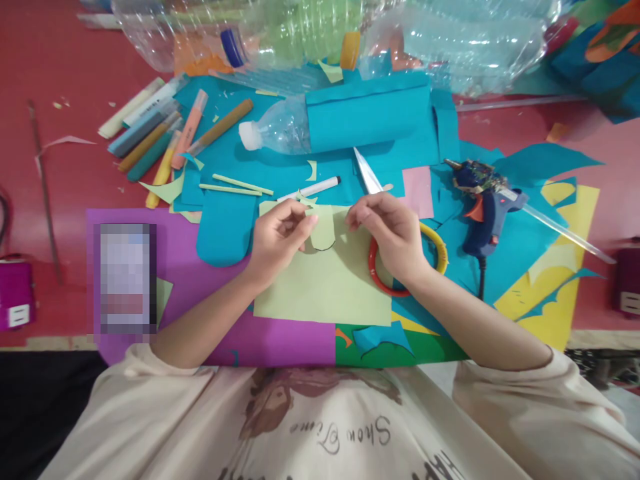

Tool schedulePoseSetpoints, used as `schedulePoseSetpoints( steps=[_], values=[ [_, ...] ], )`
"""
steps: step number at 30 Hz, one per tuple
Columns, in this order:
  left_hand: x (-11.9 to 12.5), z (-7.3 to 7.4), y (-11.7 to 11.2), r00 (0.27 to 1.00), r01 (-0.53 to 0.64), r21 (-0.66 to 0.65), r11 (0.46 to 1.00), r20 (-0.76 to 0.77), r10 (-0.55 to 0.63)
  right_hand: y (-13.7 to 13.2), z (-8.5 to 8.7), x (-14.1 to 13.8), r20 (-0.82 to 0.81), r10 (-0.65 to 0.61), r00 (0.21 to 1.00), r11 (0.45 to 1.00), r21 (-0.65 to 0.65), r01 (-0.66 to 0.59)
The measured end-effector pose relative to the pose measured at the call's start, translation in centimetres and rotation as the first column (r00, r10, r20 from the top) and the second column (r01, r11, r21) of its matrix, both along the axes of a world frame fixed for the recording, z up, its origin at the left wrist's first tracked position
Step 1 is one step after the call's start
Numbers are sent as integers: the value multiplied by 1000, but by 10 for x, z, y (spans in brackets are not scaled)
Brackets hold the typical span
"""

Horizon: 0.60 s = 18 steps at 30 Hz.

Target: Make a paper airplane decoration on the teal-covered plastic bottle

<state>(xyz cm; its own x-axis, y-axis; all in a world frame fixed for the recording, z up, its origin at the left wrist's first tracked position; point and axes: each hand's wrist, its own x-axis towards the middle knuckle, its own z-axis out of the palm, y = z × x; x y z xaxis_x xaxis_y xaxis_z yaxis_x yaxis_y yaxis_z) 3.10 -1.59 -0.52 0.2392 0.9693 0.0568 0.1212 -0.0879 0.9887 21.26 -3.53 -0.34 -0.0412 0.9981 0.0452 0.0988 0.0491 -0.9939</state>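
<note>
My left hand pinches a small light green paper piece by its left edge; the piece has a rounded lower end with a dark line along it. A larger light green sheet lies beneath both hands. To the right, my right hand has its thumb and fingertips pressed together, apart from the small piece; anything between them is too small to make out. Scissors with red and yellow handles lie under my right hand, blades pointing away. A white marker lies just beyond the left fingertips.
A plastic bottle wrapped in blue paper lies beyond the hands. Several markers are at the left, near a phone. A glue gun rests on the right among paper scraps. Large clear bottles line the back.
</note>
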Motion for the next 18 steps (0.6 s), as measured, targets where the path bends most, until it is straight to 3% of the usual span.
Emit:
schedulePoseSetpoints(
  steps=[4, 8, 11, 16, 18],
  values=[
    [-9, -1, 11, 990, -138, 80, 987, 0, 138, 1, -1, 1, -111, -55, 992, 998, 1, 55],
    [-31, -3, 36, 956, -277, 232, 932, -33, 292, 0, -1, 2, -51, -38, 998, 999, -20, 37],
    [-49, -5, 53, 917, -237, 291, 927, -248, 312, -1, 1, 3, 44, -11, 999, 1000, -12, 12],
    [-55, 6, 55, 784, -230, 556, 799, -381, 491, -2, 1, 1, 111, 24, 993, 999, 29, -28],
    [-53, 16, 49, 790, -162, 534, 830, -435, 433, -3, 0, 1, 114, 13, 993, 999, 39, -17]
  ],
)
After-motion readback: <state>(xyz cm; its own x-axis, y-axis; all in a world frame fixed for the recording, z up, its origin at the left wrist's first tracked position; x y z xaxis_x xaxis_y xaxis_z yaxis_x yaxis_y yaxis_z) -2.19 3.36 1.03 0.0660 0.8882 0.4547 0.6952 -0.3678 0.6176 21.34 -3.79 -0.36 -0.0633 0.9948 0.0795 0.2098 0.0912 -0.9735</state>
